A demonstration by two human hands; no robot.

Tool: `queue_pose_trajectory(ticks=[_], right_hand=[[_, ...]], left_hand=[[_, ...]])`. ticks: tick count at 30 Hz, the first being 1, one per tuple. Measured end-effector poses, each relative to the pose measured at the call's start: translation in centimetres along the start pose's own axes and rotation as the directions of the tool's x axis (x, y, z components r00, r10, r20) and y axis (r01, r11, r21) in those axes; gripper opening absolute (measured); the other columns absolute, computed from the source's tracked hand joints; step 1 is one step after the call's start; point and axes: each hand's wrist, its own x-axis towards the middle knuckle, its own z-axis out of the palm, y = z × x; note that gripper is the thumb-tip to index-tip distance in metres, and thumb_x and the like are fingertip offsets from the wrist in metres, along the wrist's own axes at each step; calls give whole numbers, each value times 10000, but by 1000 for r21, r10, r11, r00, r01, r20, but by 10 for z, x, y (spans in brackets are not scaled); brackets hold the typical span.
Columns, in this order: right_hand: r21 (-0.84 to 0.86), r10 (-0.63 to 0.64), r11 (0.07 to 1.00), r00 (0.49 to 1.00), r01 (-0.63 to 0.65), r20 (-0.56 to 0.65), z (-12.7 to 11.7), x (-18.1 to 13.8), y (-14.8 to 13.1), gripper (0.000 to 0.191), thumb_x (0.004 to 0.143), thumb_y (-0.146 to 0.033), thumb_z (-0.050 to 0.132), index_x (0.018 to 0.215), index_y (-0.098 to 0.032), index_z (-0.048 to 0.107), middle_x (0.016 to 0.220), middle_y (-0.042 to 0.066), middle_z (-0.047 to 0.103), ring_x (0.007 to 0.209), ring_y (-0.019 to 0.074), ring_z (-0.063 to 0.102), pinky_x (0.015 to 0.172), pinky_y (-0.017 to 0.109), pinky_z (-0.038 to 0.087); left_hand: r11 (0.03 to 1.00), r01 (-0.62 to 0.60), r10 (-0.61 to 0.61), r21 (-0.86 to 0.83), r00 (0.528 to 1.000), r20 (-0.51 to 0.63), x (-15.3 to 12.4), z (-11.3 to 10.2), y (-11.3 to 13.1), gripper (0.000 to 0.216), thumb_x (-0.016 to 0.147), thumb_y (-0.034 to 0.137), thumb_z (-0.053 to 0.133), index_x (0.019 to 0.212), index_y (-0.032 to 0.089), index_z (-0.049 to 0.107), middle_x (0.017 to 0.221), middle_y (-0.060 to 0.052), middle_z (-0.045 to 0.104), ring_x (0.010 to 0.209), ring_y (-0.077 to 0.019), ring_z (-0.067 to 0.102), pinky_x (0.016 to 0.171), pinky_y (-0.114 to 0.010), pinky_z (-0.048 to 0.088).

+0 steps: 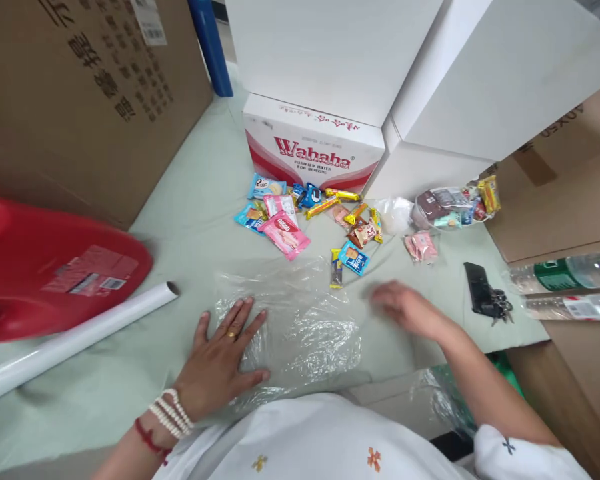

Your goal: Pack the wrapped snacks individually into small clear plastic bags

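Note:
My left hand (pixel 225 360) lies flat with spread fingers on the left part of a clear plastic bag (pixel 305 333), which is crinkled and spread on the green cloth. My right hand (pixel 403 307) hovers to the right of the bag, its fingertips smeared by motion; I cannot make out anything in it. Beyond the bag lie wrapped snacks: a pink packet (pixel 285 235), a blue packet (pixel 354 258), a small dark and yellow bar (pixel 336 269), and several yellow sticks (pixel 323 207). A round clear container (pixel 433 207) of more snacks sits at the right, with pink packets (pixel 421 247) in front.
A Wahaha carton (pixel 313 150) and white boxes (pixel 330 53) stand behind the snacks. Left are a brown carton (pixel 90 100), a red jug (pixel 55 267) and a white tube (pixel 80 340). Right are keys (pixel 500 307), a black case (pixel 477 287) and plastic bottles (pixel 570 273).

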Motion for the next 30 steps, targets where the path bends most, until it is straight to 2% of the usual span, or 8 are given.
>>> queue_pose_trajectory(ticks=[2,4,6,8,12,18,24,30], right_hand=[[-253,116,953,974,-165,-196,-24,33,21,458,916,-55,489,1292,-204,704,1260,137,700,1176,297,599,1006,457,499],[-433,148,863,950,-260,-276,-40,73,37,600,898,-25,477,1458,-211,578,1485,139,562,1282,318,523,1009,442,475],[-541,153,801,961,-256,-228,-49,107,48,675,908,-20,478,1550,-228,462,1608,123,431,1339,318,471,995,405,456],[-586,157,783,978,-209,-140,-51,125,55,602,944,-49,478,1522,-214,488,1543,140,501,1294,304,495,958,372,446],[-572,150,800,983,-182,-104,-45,112,68,333,1009,-165,469,1290,-181,649,1208,152,678,1127,283,548,897,345,440],[-408,198,866,947,-291,-254,-53,98,80,322,952,-213,546,1252,-139,635,1188,156,641,1074,271,605,897,332,473],[-417,230,891,970,-178,79,-56,142,74,826,733,-157,780,1499,-161,471,1418,185,564,1190,306,613,956,318,474],[-494,301,846,944,-198,137,-60,130,69,537,811,-288,746,1320,-210,594,1315,136,640,1067,274,668,767,285,472]], left_hand=[[1000,7,-7,6,1000,16,0,0,1,1055,771,706,670,1644,284,255,1722,-171,166,1553,-402,289,1222,-665,-68],[1000,9,-10,10,999,30,0,-1,1,1070,763,720,671,1646,289,247,1722,-171,163,1554,-400,290,1223,-665,-60],[1000,12,-12,11,999,33,1,-2,2,1080,754,726,677,1645,290,250,1720,-174,173,1548,-406,301,1222,-673,-42],[1000,21,-21,7,999,26,1,-2,2,1081,747,730,682,1642,292,264,1717,-174,194,1536,-417,324,1221,-687,-11],[999,40,-40,-15,999,5,2,-2,4,1063,741,741,681,1631,301,302,1711,-164,233,1515,-431,358,1220,-696,34],[998,44,-45,-42,999,-23,1,1,4,1049,744,727,687,1630,321,297,1709,-156,243,1522,-410,354,1233,-662,-13],[998,45,-44,-38,999,18,1,-2,3,1078,731,732,705,1633,312,288,1715,-161,215,1532,-410,336,1229,-664,-32],[996,72,-69,-55,996,60,3,-6,8,1103,706,738,734,1622,281,322,1715,-171,209,1550,-400,298,1229,-657,-90]])
